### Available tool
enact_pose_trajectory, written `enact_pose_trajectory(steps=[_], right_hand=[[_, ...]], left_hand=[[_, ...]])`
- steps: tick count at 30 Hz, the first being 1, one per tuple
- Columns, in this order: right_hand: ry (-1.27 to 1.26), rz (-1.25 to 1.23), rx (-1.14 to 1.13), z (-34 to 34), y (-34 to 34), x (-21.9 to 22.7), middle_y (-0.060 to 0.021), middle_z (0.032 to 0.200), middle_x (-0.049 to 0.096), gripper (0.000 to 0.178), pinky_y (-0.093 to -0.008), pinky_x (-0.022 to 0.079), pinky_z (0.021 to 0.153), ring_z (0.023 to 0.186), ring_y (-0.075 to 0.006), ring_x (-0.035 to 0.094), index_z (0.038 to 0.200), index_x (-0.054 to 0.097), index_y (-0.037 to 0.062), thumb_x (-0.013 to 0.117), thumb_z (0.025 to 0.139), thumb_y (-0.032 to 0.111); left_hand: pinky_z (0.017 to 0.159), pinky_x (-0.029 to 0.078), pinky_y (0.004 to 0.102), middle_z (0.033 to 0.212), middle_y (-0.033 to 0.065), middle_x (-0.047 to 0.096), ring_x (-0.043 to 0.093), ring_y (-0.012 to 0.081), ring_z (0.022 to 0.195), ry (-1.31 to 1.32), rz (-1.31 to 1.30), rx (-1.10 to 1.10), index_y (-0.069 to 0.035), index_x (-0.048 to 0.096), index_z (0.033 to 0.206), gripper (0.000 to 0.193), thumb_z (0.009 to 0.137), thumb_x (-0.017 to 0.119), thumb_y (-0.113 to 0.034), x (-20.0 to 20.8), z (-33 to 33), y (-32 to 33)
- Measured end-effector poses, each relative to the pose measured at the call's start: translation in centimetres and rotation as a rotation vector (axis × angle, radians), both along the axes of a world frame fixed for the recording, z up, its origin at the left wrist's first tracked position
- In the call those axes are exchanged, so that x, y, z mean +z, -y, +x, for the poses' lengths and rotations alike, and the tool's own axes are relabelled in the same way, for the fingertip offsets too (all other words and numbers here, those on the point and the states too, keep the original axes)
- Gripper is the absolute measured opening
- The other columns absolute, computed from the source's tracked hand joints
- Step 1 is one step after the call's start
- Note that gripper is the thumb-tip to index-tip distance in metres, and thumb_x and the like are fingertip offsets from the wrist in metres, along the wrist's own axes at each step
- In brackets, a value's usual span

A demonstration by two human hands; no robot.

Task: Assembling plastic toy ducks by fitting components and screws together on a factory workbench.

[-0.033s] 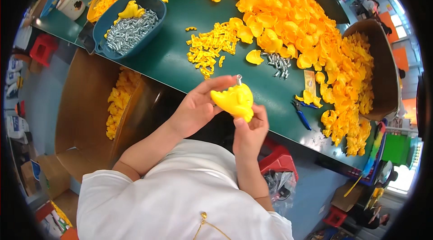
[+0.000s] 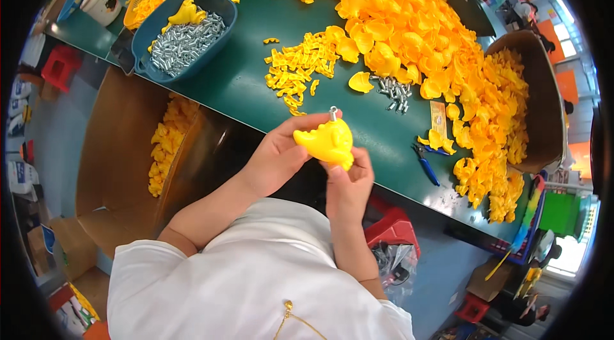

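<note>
Head view shows us both our hands raised just above the near edge of the green surface [image 2: 256, 59]. Our left hand [image 2: 275, 158] cups a yellow plastic piece [image 2: 326, 142] from the left, fingers curled around its body, and our right hand [image 2: 348, 180] pinches the same piece from below, thumb and fingers closed on its lower edge. A small metal stud [image 2: 332, 111] sticks up out of the top of the piece, so we judge the step in hand to be seating that metal part into the plastic shell.

On the surface beyond lie a small scatter of metal studs [image 2: 393, 92], a mound of small yellow scraps [image 2: 297, 68] and a large heap of yellow pieces [image 2: 409, 27] running to the right edge. A blue tub [image 2: 144, 52] on the left holds more studs, with a yellow piece on top of them. Blue-handled pliers [image 2: 427, 164] lie near the right of the hands. A cardboard box [image 2: 121, 148] below the surface on the left holds yellow pieces.

Next, we judge, the stud needs pressing straight and fully home while the left hand keeps the shell steady; whether it is already seated we cannot tell.
</note>
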State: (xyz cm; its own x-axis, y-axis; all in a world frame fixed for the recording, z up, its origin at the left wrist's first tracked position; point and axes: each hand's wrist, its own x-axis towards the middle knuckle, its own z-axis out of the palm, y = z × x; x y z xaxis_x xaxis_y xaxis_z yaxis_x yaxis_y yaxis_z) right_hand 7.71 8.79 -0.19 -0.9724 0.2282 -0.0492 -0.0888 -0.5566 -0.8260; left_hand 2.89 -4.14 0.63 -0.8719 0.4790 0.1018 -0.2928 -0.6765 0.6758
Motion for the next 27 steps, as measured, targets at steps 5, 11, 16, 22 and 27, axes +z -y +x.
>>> enact_pose_trajectory(steps=[5,11,16,22,27], right_hand=[[0.024,0.207,0.126,-0.1,2.0,-0.9,-0.0093,0.107,0.058,0.04,-0.0302,0.048,0.088,0.097,-0.0191,0.059,0.11,0.047,0.0011,0.067,0.076,-0.003],[-0.131,1.214,-0.115,-4.6,-3.5,0.7,-0.0084,0.096,0.063,0.014,-0.028,0.046,0.074,0.088,-0.0186,0.059,0.096,0.063,0.0026,0.062,0.082,0.005],[-0.25,1.495,-0.141,-9.6,-5.7,2.2,-0.0098,0.095,0.062,0.017,-0.0343,0.043,0.078,0.092,-0.0272,0.054,0.096,0.063,0.0047,0.064,0.079,0.007],[-0.241,1.552,-0.045,-12.4,-5.2,1.8,-0.0099,0.089,0.06,0.013,-0.0365,0.041,0.081,0.09,-0.0291,0.051,0.092,0.065,0.0038,0.064,0.079,0.009],[-0.221,1.614,-0.155,-13.4,-5.9,1.1,-0.0095,0.086,0.06,0.013,-0.0361,0.041,0.077,0.087,-0.0282,0.051,0.091,0.065,0.0041,0.064,0.079,0.009]], left_hand=[[0.1,0.037,0.0314,0.133,0.0142,0.045,0.048,0.0197,0.118,-0.052,-0.064,0.198,0.001,0.045,0.124,0.036,0.096,0.046,-0.021,-0.4,0.1,0.9],[0.078,0.046,0.0268,0.088,0.0091,0.062,0.058,0.0139,0.082,-0.207,-0.77,0.697,0.002,0.053,0.106,0.037,0.097,0.036,-0.029,0.9,-0.9,11.2],[0.08,0.046,0.0395,0.104,0.0219,0.061,0.058,0.0377,0.096,-0.55,-2.17,0.413,0.0,0.055,0.113,0.029,0.089,0.054,-0.016,1.7,1.9,20.7],[0.07,0.048,0.0405,0.089,0.0203,0.063,0.06,0.037,0.08,-0.454,-1.803,0.419,-0.003,0.063,0.103,0.025,0.084,0.061,-0.019,5.0,-0.6,14.7],[0.067,0.046,0.037,0.08,0.0162,0.061,0.059,0.034,0.077,-0.84,-1.405,0.52,-0.001,0.058,0.092,0.018,0.09,0.049,-0.016,4.0,-12.5,4.2]])
